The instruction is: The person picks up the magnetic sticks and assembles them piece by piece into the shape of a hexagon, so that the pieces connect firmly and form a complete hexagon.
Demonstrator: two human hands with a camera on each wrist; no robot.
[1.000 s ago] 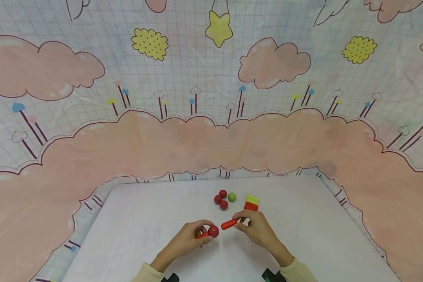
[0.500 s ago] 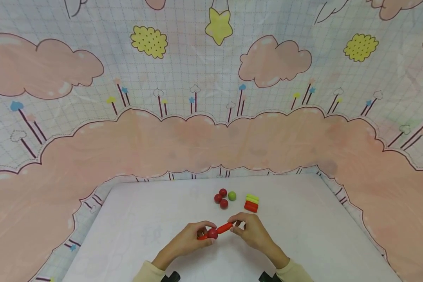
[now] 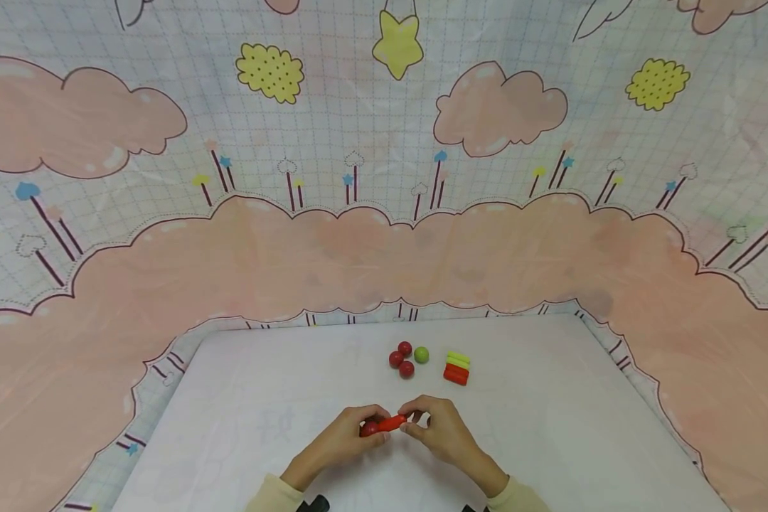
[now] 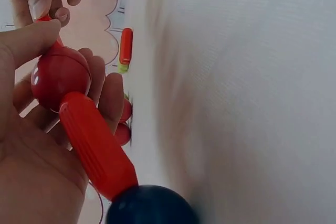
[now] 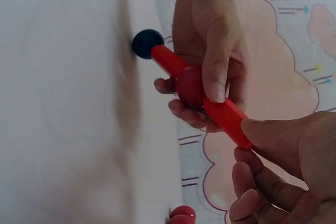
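My left hand (image 3: 348, 435) holds a red ball (image 4: 62, 77) between thumb and curled fingers. One red rod (image 4: 97, 145) runs from that ball to a dark blue ball (image 4: 152, 207), in the left wrist view. On the ball's other side a second red rod (image 5: 227, 121) meets it, its far end pinched by the thumb and index finger of my right hand (image 5: 283, 166). In the head view the right hand (image 3: 444, 434) is close beside the left, the red rod (image 3: 392, 423) between them. Fingers hide part of the red ball.
Beyond the hands on the white table (image 3: 262, 384) lie several red balls (image 3: 406, 369) and a green ball (image 3: 421, 354). To their right, red rods (image 3: 456, 374) and yellow-green rods (image 3: 458, 360) lie side by side. A patterned cloth hangs behind.
My right hand has moved left and slightly down, bringing its red rod up against the ball. The left hand has turned the ball a little and shifted slightly.
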